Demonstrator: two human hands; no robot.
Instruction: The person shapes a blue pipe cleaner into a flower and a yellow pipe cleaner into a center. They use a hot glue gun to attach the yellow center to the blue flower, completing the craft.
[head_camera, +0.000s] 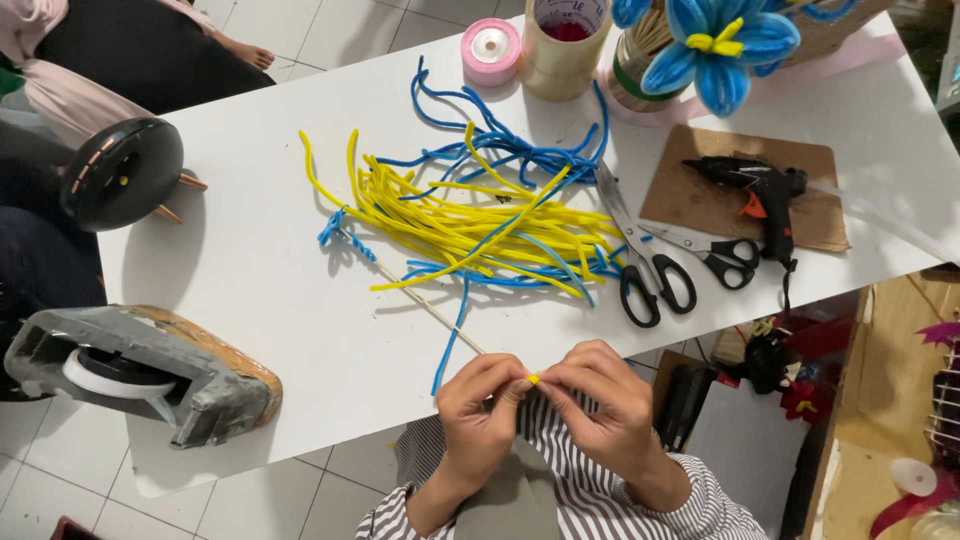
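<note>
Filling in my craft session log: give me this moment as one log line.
left hand + right hand: pinching small yellow fuzzy piece | yellow and blue pipe cleaners piled on white table | black-handled scissors beside pile

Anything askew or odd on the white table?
Mostly the loose heap of yellow and blue pipe cleaners, tangled, with one blue strand trailing toward the table edge. A grey tape dispenser overhangs the left corner. Nothing spilled or visibly damaged.

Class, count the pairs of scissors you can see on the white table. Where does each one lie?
2. The large scissors lie beside the yellow and blue pipe cleaners; the small scissors lie just right of them, by the brown board.
</note>
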